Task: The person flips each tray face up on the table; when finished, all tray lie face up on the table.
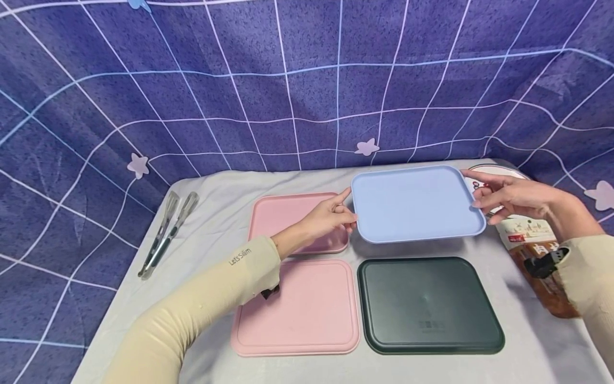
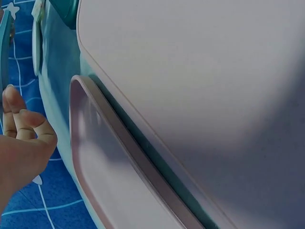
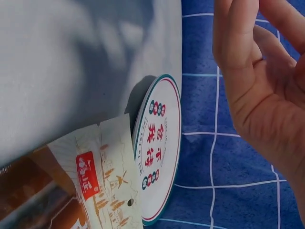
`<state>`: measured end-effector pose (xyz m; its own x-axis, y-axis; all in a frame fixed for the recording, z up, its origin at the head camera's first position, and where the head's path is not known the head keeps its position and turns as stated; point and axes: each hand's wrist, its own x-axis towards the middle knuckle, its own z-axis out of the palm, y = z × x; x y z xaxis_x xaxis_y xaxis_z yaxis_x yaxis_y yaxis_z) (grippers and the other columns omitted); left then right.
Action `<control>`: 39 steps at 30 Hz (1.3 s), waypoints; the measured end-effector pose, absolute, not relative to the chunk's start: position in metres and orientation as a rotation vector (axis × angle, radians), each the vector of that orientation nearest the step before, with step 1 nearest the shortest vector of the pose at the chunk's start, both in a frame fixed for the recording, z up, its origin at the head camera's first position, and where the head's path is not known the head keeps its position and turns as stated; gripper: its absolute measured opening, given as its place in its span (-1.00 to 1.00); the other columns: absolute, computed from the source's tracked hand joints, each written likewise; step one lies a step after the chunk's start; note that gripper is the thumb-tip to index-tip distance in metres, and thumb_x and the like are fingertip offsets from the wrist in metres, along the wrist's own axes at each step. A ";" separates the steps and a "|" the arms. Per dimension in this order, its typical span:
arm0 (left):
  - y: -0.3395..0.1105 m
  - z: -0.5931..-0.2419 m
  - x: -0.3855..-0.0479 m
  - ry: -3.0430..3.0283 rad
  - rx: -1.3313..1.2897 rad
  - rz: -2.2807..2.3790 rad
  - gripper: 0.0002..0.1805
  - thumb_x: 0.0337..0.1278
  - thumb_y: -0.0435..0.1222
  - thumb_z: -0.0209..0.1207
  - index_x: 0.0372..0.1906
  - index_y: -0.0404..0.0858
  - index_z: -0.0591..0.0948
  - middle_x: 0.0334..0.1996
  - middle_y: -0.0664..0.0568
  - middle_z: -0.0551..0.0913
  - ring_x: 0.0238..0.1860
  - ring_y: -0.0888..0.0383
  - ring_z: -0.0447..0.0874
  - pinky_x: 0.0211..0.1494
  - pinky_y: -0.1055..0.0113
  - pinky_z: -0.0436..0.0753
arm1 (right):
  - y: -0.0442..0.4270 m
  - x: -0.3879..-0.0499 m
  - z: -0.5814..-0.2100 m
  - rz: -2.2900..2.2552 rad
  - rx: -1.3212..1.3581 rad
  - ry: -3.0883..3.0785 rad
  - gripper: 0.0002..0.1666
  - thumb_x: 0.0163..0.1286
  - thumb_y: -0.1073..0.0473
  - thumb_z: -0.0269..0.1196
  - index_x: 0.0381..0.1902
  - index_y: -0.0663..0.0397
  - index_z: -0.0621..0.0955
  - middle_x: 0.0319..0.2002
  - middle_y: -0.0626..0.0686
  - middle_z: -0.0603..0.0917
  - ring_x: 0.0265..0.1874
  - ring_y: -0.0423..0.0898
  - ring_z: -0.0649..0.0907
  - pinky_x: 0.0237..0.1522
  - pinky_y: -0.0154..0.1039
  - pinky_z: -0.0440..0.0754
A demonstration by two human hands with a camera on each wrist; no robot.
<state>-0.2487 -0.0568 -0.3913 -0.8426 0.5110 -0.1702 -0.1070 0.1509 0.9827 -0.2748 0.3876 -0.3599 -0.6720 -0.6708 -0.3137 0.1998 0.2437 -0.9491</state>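
Note:
A light blue rectangular tray (image 1: 417, 202) is held up above the back right of the table, tilted so its inside faces me. My left hand (image 1: 326, 220) pinches its left edge, with the index finger stretched along the side. At the other end, my right hand (image 1: 515, 194) grips the right edge between thumb and fingers. In the left wrist view only a sliver of the blue tray (image 2: 5, 52) shows by the left hand (image 2: 26, 148). The right wrist view has the right hand (image 3: 267, 90) but cuts off the tray.
A pink tray (image 1: 273, 216) lies partly behind my left hand. Nearer me are a pink board (image 1: 297, 314) and a dark green board (image 1: 427, 298), side by side. Tongs (image 1: 168, 234) lie far left. A food packet (image 1: 532, 261) and printed plate (image 3: 159, 148) sit right.

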 end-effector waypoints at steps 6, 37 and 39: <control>-0.055 -0.391 -0.251 1.987 0.368 1.716 -0.07 0.28 -0.42 0.22 0.62 -0.06 0.00 -0.25 -0.28 0.71 -0.44 0.21 0.66 0.00 0.03 0.61 | 0.388 -0.273 -0.362 -1.504 -0.325 1.807 -0.02 0.46 0.48 0.03 0.50 -0.69 0.11 -0.19 -0.14 0.55 -0.26 -0.21 0.70 -0.28 -0.13 0.76; -0.058 -0.398 -0.266 1.949 0.244 1.481 -0.01 0.26 -0.39 0.27 0.63 0.01 -0.04 -0.42 -0.04 0.72 -0.53 0.23 0.66 -0.41 0.37 0.59 | 0.376 -0.279 -0.375 -1.251 -0.243 1.857 0.20 0.41 0.34 0.16 0.60 -0.28 -0.41 -0.23 -0.08 0.57 -0.27 -0.15 0.71 -0.27 -0.18 0.73; -0.058 -0.398 -0.267 1.949 0.238 1.480 -0.01 0.26 -0.39 0.27 0.63 0.00 -0.04 -0.39 -0.11 0.74 -0.54 0.22 0.65 -0.43 0.37 0.58 | 0.375 -0.280 -0.376 -1.254 -0.243 1.863 0.21 0.40 0.36 0.16 0.60 -0.25 -0.41 -0.24 -0.09 0.57 -0.28 -0.17 0.70 -0.28 -0.19 0.74</control>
